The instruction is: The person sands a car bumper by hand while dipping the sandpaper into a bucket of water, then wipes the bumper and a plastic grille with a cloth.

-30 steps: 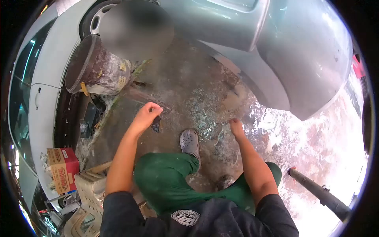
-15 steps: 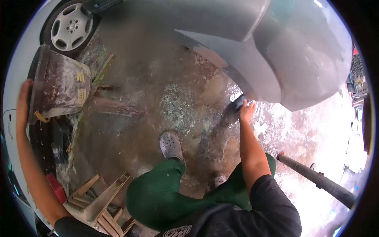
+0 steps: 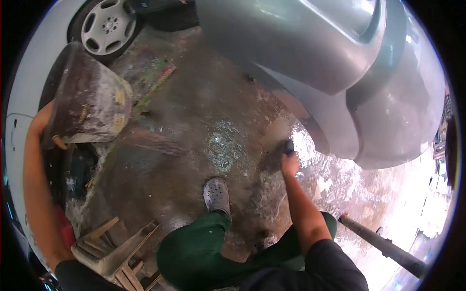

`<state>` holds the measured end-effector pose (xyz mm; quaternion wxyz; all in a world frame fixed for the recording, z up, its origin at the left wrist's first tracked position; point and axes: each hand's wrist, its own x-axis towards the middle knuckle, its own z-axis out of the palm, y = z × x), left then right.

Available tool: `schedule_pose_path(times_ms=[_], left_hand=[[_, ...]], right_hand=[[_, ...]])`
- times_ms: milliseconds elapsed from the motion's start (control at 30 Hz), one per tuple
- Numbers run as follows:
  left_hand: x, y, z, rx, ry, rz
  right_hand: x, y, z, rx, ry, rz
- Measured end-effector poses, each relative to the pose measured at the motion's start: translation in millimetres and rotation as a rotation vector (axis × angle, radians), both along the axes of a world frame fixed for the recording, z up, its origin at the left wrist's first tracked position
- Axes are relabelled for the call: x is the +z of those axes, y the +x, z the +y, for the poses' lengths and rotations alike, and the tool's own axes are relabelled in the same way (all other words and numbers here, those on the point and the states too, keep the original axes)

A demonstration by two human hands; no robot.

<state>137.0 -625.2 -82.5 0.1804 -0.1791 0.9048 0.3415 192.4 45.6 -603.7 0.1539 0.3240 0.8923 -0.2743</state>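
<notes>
Fingers of the right hand are closing around one small dark object, holding it low over the wet floor, just beside the lower edge of one silver car body panel. Fingers of the left hand are hiding behind the rim of one stained bucket, so I cannot tell whether they are gripping anything. I am counting two hands, one bucket, one spoked wheel above it, one pale clog showing clearly, one pole at the right and one beige plastic chair. Compared with half a second ago, the left hand is reaching farther out of sight at the bucket, while the right hand is sitting lower, the dark object still going with it.
</notes>
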Motion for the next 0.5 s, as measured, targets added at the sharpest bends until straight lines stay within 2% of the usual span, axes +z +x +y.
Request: schedule_pose_path(times_ms=[67,100,167,200,233,267,300,333,367,433,500], left_hand=[[5,-4,21,-0.075,-0.098,0.132],[8,-4,27,-0.086,-0.17,0.188],[31,19,53,0.02,-0.35,0.162],[46,29,82,0.093,-0.409,0.113],[57,41,92,0.096,-0.345,0.126],[68,51,95,0.094,-0.282,0.143],[65,56,85,0.127,-0.158,0.277],[50,52,72,0.147,-0.033,0.411],[36,44,69,0.279,0.031,0.578],[12,30,68,0.506,-0.119,1.047],[10,35,66,0.588,-0.075,1.21]], right_hand=[[29,12,-57,0.189,-0.466,0.23],[81,16,-93,0.371,-0.702,0.461],[243,-2,-154,0.635,-0.811,0.572],[304,-23,-171,0.881,-0.719,0.787],[358,-46,-190,1.118,-0.613,1.01],[408,-62,-211,1.242,-0.562,1.099],[449,-76,-232,1.358,-0.501,1.19],[477,-88,-260,1.372,-0.513,1.246],[501,-96,-286,1.377,-0.524,1.298],[553,-104,-313,1.32,-0.075,1.489],[598,-113,-331,1.326,-0.21,1.445]])
